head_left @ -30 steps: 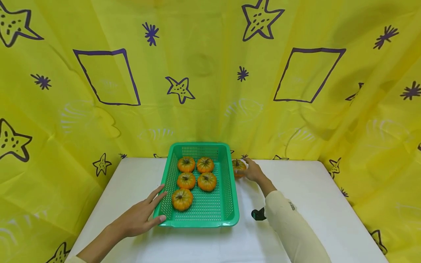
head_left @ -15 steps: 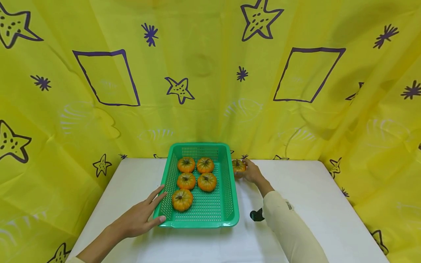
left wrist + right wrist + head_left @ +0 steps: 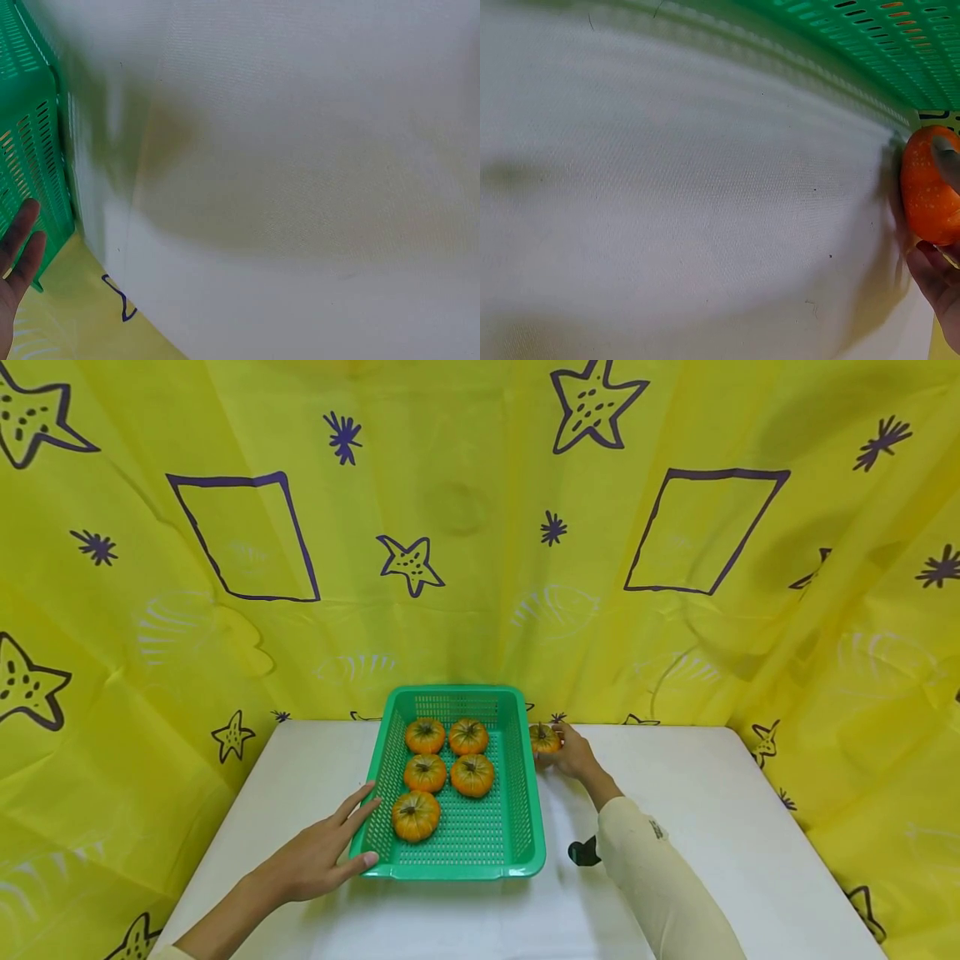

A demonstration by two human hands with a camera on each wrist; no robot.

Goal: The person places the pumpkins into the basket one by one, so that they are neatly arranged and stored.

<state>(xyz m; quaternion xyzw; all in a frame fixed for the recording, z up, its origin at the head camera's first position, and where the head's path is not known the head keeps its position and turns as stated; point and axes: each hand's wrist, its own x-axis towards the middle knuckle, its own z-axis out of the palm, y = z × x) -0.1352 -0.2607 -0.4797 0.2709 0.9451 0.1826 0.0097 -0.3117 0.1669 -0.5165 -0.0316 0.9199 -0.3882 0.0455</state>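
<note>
A green perforated plastic basket (image 3: 534, 802) stands on the white table with several small orange pumpkins in it, among them a front-left pumpkin (image 3: 416, 816). My left hand (image 3: 318, 856) rests on the basket's left rim, fingers and thumb fairly straight. Just outside the basket's right wall, near the back, is another pumpkin (image 3: 544, 737), gripped by my right hand (image 3: 573, 753). In the right wrist view, the thumb lies on one side of this orange pumpkin (image 3: 928, 187) and the fingers on the other. Part of it is hidden by the hand and the basket.
A yellow curtain (image 3: 480, 610) with dark starfish drawings encloses the white table (image 3: 675, 827) at the back and both sides. A small dark object (image 3: 583, 852) shows beside the right sleeve. The basket's front-right area shows bare mesh floor.
My right hand has shifted slightly left, and its fingers have gone from spread about the outside pumpkin to gripping it. My left hand and the basket have stayed put.
</note>
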